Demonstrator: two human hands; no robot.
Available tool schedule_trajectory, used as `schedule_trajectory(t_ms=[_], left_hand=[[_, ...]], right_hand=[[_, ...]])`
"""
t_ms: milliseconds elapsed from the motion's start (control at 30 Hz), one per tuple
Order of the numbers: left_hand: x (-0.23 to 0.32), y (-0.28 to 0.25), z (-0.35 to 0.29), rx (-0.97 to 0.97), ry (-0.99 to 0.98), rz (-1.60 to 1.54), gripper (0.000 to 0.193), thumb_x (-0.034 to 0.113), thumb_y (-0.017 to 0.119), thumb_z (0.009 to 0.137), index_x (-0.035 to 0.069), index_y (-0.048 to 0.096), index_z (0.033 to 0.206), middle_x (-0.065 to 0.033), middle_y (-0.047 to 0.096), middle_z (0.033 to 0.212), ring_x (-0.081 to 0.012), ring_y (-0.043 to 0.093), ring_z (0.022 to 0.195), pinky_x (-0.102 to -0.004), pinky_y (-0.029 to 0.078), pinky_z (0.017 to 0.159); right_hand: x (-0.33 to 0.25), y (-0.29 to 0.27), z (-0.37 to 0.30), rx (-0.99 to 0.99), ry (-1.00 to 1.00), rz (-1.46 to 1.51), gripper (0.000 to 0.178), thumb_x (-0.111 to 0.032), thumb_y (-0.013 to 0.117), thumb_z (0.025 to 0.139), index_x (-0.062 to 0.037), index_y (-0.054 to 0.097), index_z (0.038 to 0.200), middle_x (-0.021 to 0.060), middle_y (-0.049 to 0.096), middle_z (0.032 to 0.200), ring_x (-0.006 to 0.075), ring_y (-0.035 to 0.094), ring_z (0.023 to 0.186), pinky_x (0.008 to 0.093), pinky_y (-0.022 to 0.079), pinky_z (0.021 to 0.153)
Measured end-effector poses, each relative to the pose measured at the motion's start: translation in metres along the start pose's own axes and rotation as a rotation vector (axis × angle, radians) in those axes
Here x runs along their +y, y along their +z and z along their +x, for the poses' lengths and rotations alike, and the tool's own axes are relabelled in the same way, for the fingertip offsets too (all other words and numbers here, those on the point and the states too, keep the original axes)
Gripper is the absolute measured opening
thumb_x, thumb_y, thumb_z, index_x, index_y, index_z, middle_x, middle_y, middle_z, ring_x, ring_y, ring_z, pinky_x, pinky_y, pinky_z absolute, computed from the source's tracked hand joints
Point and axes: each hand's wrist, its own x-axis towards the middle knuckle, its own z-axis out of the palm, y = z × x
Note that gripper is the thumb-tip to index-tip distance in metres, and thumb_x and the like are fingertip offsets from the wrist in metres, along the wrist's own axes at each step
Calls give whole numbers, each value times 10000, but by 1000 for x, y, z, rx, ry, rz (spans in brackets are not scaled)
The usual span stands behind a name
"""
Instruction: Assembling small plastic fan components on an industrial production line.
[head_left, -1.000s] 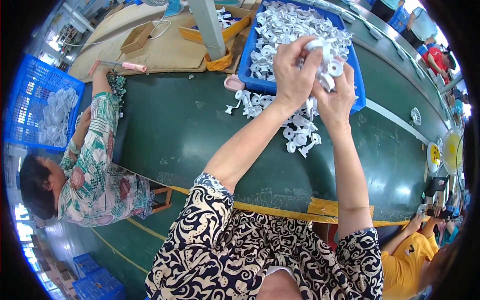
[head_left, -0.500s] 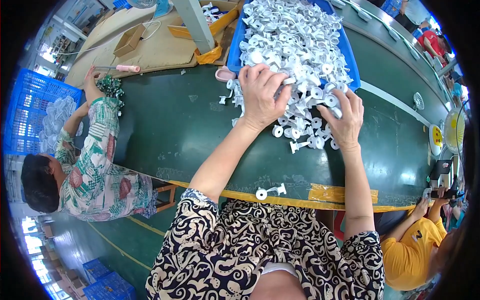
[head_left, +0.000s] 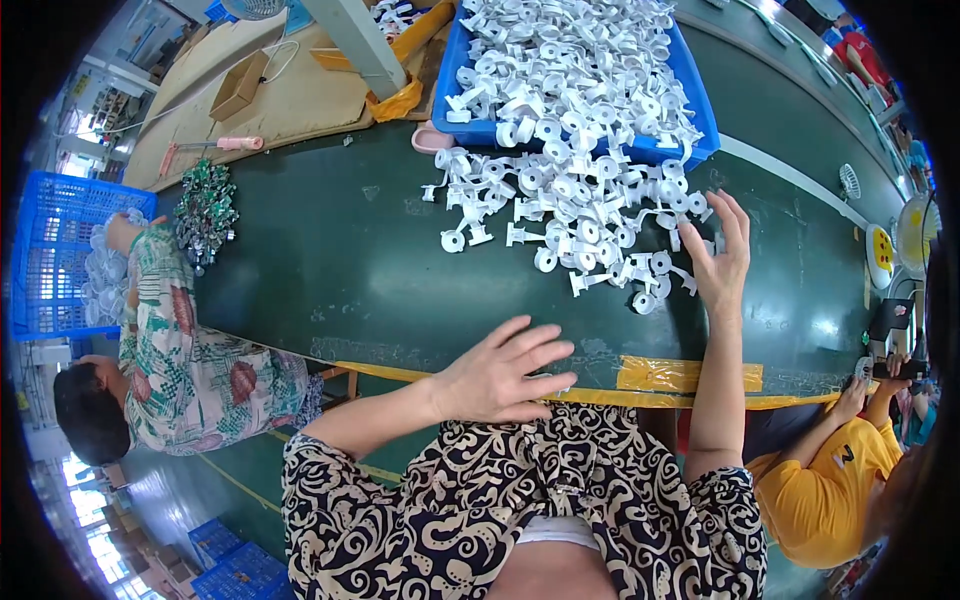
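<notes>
Small white plastic parts, each with a round ring end and a short stem, lie in a loose heap (head_left: 590, 215) on the green table. More of them fill a blue bin (head_left: 708, 118) behind the heap. My left hand (head_left: 505, 375) hovers palm down at the table's front edge, fingers spread. A bit of a white part peeks out by its fingertips; the rest of that part is hidden beneath the hand. Beside the right side of the heap, my right hand (head_left: 724, 258) has its fingers apart and nothing visibly gripped, with parts close to its thumb.
Yellow tape (head_left: 690, 376) runs along the front edge. A pink dish (head_left: 432, 138) stands left of the bin. Farther left are a pile of small metallic parts (head_left: 206, 212), a pink-handled screwdriver (head_left: 238, 144) and a co-worker (head_left: 210, 380) by a blue crate (head_left: 50, 250). Another person (head_left: 830, 490) sits at right.
My left hand has come from the heap to the front edge, over the lone white part there. My right hand has moved right, off the parts it was touching. More parts spread across the table.
</notes>
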Motion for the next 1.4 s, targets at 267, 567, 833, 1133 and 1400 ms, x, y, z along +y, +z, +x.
schedule_trajectory(t_ms=[267,567,833,1133,1400], left_hand=[[-66,-3,26,196,-269,455,425,248,778,795,152,615,1175,-154,430,1455,-403,324,1410,-626,275,1123],[-108,-18,46,474,-412,559,257,162,710,811,98,672,1057,-133,499,1369,-395,359,1378,-623,224,1108],[-104,-16,44,616,-423,522,241,100,678,807,125,690,1046,-97,557,1294,-380,396,1353,-608,232,1113],[-77,-4,56,598,-12,331,401,148,769,760,131,648,1142,-81,594,1263,-366,511,1235,-495,394,1034],[-70,27,67,290,12,277,466,185,742,809,116,629,1256,-51,563,1278,-293,473,1297,-476,370,1078]], right_hand=[[-3,-28,-43,-48,-30,-257,886,-380,893,672,-107,507,1422,171,435,1502,371,402,1374,486,333,1135],[9,0,-25,-193,-105,-334,941,-431,886,674,-123,463,1456,188,381,1536,378,372,1404,508,302,1147],[12,36,7,-139,-112,-345,906,-441,888,672,-157,494,1437,165,413,1512,372,398,1377,509,307,1141],[27,31,6,22,-185,-80,700,-338,844,754,-96,578,1355,147,533,1426,334,475,1329,454,375,1108],[75,26,15,294,129,136,306,-197,650,983,-41,671,1245,76,667,1148,136,632,909,268,520,771]])
